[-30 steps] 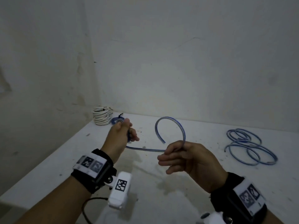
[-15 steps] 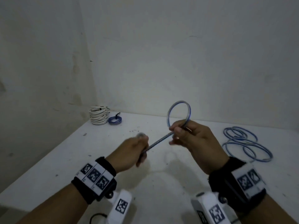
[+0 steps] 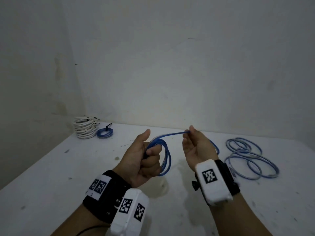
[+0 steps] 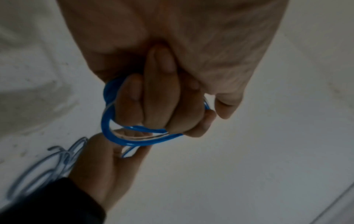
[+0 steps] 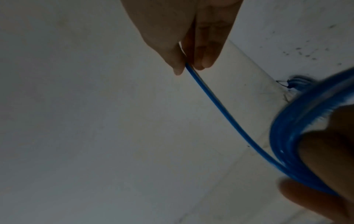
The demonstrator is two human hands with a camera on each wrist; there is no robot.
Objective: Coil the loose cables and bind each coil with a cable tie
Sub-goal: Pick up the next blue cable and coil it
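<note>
A blue cable coil [image 3: 166, 156] of several loops hangs from my left hand [image 3: 144, 160], whose fingers curl round it above the white table [image 3: 51, 176]. In the left wrist view the same blue coil [image 4: 122, 136] wraps under the curled fingers [image 4: 162, 98]. A free strand of the blue cable [image 3: 173, 134] runs right to my right hand [image 3: 196, 147], which pinches it between thumb and fingertips. The right wrist view shows the pinched strand [image 5: 220, 109] leading down to the coil [image 5: 298, 136]. A loose pale blue cable [image 3: 247, 159] lies in sprawled loops on the table to the right.
At the back left corner sit a white cable coil [image 3: 84, 127] with a black tie and a small tied blue coil [image 3: 104, 132]. Walls close in behind and to the left. The tabletop is speckled with dirt.
The single loop has become a coil of several turns held in my left hand. My right hand has turned palm up and drawn a strand out to the right.
</note>
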